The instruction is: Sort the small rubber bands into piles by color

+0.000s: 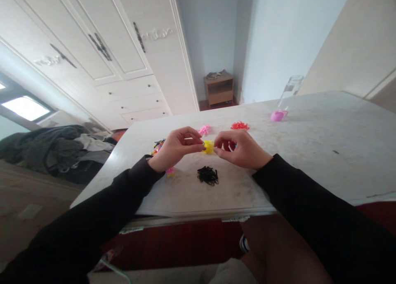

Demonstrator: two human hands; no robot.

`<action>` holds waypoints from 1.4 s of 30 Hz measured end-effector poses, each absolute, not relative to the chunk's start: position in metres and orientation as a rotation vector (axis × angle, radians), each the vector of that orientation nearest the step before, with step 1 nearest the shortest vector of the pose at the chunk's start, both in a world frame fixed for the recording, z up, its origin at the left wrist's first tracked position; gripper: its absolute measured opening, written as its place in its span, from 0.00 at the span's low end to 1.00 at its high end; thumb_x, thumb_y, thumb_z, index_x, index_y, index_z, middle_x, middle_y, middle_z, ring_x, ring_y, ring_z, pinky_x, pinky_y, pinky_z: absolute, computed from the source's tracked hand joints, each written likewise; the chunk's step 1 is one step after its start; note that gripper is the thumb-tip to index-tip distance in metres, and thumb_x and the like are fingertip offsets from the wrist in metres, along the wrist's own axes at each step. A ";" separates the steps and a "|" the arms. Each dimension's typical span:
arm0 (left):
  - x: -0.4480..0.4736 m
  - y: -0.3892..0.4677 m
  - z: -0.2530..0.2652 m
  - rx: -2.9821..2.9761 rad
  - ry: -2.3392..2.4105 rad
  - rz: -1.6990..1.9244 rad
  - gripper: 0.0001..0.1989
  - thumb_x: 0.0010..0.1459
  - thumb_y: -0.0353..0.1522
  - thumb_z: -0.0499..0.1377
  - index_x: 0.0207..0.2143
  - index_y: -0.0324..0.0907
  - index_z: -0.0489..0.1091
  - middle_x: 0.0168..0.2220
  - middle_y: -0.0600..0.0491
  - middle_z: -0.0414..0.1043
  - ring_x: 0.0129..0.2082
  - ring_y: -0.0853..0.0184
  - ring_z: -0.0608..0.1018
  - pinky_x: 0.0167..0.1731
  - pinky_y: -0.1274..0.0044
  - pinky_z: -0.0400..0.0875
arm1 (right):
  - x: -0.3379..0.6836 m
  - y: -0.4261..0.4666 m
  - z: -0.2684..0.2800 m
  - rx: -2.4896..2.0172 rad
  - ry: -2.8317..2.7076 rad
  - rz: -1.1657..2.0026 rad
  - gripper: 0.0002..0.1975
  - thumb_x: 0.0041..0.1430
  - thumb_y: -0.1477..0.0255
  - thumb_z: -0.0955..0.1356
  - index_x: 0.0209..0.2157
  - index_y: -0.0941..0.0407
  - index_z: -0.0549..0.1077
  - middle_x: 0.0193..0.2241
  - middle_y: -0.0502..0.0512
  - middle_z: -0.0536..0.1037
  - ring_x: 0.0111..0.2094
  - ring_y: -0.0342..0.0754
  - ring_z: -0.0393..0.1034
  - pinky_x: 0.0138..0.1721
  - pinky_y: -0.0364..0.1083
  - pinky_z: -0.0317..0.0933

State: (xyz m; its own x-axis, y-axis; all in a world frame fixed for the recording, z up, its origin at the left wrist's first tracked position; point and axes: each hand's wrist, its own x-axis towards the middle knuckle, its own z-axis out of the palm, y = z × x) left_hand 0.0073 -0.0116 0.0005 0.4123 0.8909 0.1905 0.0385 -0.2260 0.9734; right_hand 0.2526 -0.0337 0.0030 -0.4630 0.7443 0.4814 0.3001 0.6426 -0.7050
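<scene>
We position our left hand [181, 148] and right hand [240, 149], fingertips pinched, on either side of the yellow pile [209, 146] on the table [312, 146]; we cannot tell whether they grip anything.

A white wardrobe [108, 45] stands at ten o'clock, bright window [26, 108] at nine, wooden cabinet [220, 97] at one, pale-blue wall [291, 49] at two, red floor [192, 238] at six.

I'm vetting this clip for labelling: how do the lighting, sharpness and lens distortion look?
Head view: window blown out white; pale sheen on the tabletop at left; wardrobe leaning, apparently from wide-angle distortion; black sleeves nearly without detail; yellow pile between the left hand and right hand soft, its pieces hard to separate.
</scene>
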 end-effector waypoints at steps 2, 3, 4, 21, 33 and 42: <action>0.008 -0.014 0.002 1.587 0.806 0.957 0.18 0.49 0.32 0.79 0.38 0.41 0.75 0.35 0.54 0.83 0.34 0.67 0.87 0.40 0.74 0.86 | 0.252 -0.032 0.002 -0.739 -2.034 0.645 0.09 0.59 0.73 0.73 0.42 0.58 0.81 0.36 0.54 0.83 0.28 0.41 0.69 0.29 0.44 0.61; 0.008 -0.014 0.003 1.583 0.787 0.937 0.18 0.49 0.32 0.79 0.39 0.41 0.75 0.35 0.54 0.84 0.34 0.67 0.87 0.40 0.74 0.86 | 0.253 -0.032 0.001 -0.695 -2.042 0.651 0.11 0.60 0.73 0.73 0.45 0.58 0.82 0.40 0.55 0.84 0.29 0.41 0.70 0.30 0.44 0.62; 0.008 -0.015 0.004 1.581 0.771 0.917 0.18 0.50 0.31 0.79 0.39 0.41 0.75 0.35 0.54 0.84 0.34 0.67 0.87 0.40 0.75 0.86 | 0.253 -0.032 0.001 -0.656 -2.060 0.660 0.12 0.62 0.73 0.73 0.47 0.57 0.83 0.43 0.56 0.84 0.30 0.41 0.71 0.31 0.44 0.64; -0.002 -0.008 0.011 1.628 0.873 0.962 0.15 0.51 0.34 0.76 0.38 0.41 0.76 0.30 0.54 0.82 0.29 0.65 0.86 0.33 0.74 0.84 | 0.323 0.000 0.009 -1.114 -1.776 0.471 0.12 0.59 0.59 0.77 0.34 0.52 0.85 0.37 0.59 0.83 0.34 0.50 0.71 0.28 0.49 0.57; -0.053 0.031 0.030 1.861 1.144 1.226 0.09 0.51 0.31 0.72 0.34 0.40 0.77 0.27 0.54 0.76 0.22 0.70 0.77 0.24 0.75 0.72 | 0.344 0.004 0.000 -1.032 -1.994 0.835 0.17 0.49 0.53 0.80 0.29 0.54 0.86 0.36 0.60 0.85 0.35 0.51 0.75 0.29 0.48 0.58; -0.070 0.039 0.034 1.956 1.345 1.087 0.10 0.51 0.35 0.71 0.33 0.41 0.77 0.23 0.54 0.74 0.24 0.68 0.76 0.26 0.74 0.71 | 0.343 0.005 -0.003 -1.084 -2.012 0.770 0.17 0.51 0.55 0.78 0.32 0.55 0.86 0.36 0.59 0.84 0.34 0.50 0.73 0.29 0.47 0.58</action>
State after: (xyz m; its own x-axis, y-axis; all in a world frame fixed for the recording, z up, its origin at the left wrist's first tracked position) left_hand -0.0702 0.0387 0.0340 0.1827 0.9296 0.3202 0.5081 -0.3680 0.7787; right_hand 0.3434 0.0047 -0.0032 -0.3923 0.8674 0.3061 0.4416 0.4695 -0.7645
